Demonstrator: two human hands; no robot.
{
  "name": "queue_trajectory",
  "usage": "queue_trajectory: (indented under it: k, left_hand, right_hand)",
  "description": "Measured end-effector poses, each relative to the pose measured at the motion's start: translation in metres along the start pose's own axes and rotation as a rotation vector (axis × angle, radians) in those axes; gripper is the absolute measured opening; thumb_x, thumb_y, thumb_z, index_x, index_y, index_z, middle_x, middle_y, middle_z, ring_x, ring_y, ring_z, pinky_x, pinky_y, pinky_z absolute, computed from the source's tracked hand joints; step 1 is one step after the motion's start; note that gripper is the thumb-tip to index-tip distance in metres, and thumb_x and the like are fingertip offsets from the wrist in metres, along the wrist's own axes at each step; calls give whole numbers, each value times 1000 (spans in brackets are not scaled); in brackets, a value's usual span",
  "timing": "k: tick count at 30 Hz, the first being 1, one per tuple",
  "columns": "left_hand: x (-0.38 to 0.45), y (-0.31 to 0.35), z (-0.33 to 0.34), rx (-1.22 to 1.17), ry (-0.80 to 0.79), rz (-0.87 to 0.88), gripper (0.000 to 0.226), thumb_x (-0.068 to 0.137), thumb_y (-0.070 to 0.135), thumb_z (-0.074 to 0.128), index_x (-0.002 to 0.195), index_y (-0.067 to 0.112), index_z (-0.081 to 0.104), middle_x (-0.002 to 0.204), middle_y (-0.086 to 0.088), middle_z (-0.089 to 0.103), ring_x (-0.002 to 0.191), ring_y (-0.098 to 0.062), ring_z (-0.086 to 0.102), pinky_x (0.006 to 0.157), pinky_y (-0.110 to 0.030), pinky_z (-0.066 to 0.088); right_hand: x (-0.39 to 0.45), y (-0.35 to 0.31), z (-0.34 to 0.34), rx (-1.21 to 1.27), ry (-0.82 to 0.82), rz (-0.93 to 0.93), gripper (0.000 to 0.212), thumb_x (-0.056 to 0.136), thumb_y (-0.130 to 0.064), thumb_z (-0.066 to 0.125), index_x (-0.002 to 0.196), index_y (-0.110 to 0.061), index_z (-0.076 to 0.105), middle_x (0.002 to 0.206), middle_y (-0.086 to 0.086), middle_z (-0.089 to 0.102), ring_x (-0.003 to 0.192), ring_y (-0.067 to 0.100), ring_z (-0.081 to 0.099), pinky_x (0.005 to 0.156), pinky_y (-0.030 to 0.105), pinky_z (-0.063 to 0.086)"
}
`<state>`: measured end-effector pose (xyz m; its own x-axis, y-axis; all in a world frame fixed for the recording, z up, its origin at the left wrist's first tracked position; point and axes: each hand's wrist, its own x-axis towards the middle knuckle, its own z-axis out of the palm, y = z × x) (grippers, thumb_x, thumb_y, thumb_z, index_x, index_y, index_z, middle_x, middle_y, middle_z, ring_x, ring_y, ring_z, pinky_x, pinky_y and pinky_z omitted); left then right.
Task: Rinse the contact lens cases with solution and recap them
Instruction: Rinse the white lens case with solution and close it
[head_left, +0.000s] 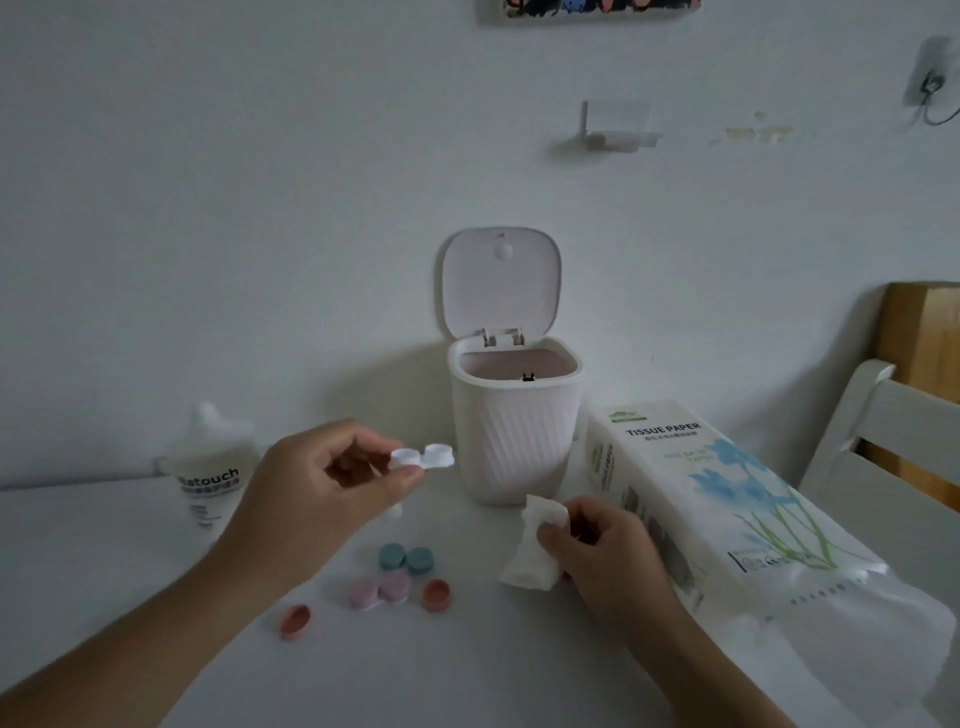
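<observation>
You look to be partway through: your left hand (332, 483) pinches one well of the uncapped white plastic twin-well lens case (422, 457) between thumb and fingertips, the other well jutting toward the open pale-pink lidded desk bin (511, 441), while two loose coral-red caps (435, 595) lie on the white table (130, 597) waiting to go back on. Your right hand (597, 551) grips a crumpled white tissue (535, 551), near the case but apart from it. The teal capped case (405, 558) and pink capped case (379, 590) sit closed below; whether they are rinsed I cannot tell.

An uncapped white lens case (423, 458) is held aloft; teal case (405, 558), pink case (380, 591) and seemingly two loose coral caps (436, 595) lie below.
</observation>
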<state>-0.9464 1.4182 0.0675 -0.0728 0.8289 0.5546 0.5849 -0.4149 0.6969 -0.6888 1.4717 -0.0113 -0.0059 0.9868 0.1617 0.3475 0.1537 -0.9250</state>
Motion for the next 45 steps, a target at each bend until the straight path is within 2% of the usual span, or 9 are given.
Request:
queue_trajectory:
  k: [5,11,20,22,27,30,33,39,45]
  left_hand:
    - [-55,-29,-9,-241,-54,-184,28,62,55,81,82,36,78,57,4,66,47,2,53,46,-11,40]
    - [-61,-42,-11,-341,-66,-218,38,58,55,78,92,37,78,67,0,68,61,-5,57,56,-17,43]
    - [-64,-43,-5,-450,-86,-226,35,62,46,82,95,38,78,80,-11,73,71,-18,67,72,-38,57]
    - [-64,-44,-5,-429,-90,-219,33,64,46,81,96,39,77,82,-9,74,74,-24,69,72,-32,58]
    - [-63,-44,-9,-331,-93,-216,31,70,43,80,101,40,77,85,-4,76,73,-19,69,67,-33,58]
    - [-59,-44,-11,-339,-90,-218,28,78,21,85,100,37,78,76,1,75,57,-1,62,51,-13,46]
    - [-58,-41,-13,-393,-81,-238,27,80,8,83,98,27,80,72,-4,74,50,1,57,48,-10,41]
    - [-59,-40,-11,-413,-134,-232,27,76,0,82,96,17,78,82,0,78,68,-12,67,57,-13,49]
    - [-59,-41,-12,-401,-119,-159,26,66,24,83,92,22,80,75,2,75,59,-3,61,51,-9,44]
  right_hand:
    - [-8,-15,-1,-49,75,-94,11,85,-25,75,78,-32,71,68,6,70,57,20,60,63,44,54]
    - [-4,-53,29,-85,-89,-310,11,85,-25,76,81,-34,72,65,-5,68,53,0,56,52,12,43]
    - [-4,-53,58,194,-316,-278,21,97,-13,63,81,-6,74,70,10,71,64,25,65,61,37,54]
    - [-7,-48,57,281,-411,-259,30,97,-22,61,85,3,72,78,27,70,71,44,66,69,54,54]
    - [-11,-44,56,411,-613,-215,41,91,-48,66,103,-10,77,92,15,76,82,26,71,73,42,57]
    - [-8,-44,56,451,-726,-189,53,94,-59,56,113,-13,74,102,13,76,91,27,70,77,44,54]
    - [-9,-47,58,507,-761,-74,72,90,-74,43,116,-13,73,106,16,75,93,30,69,79,42,54]
    - [-16,-50,63,317,-612,-134,23,75,-33,80,79,-11,72,75,11,72,66,23,68,63,31,57]
    - [-19,-53,63,371,-619,-87,20,78,-19,79,92,-10,69,79,15,76,65,26,70,59,28,56]
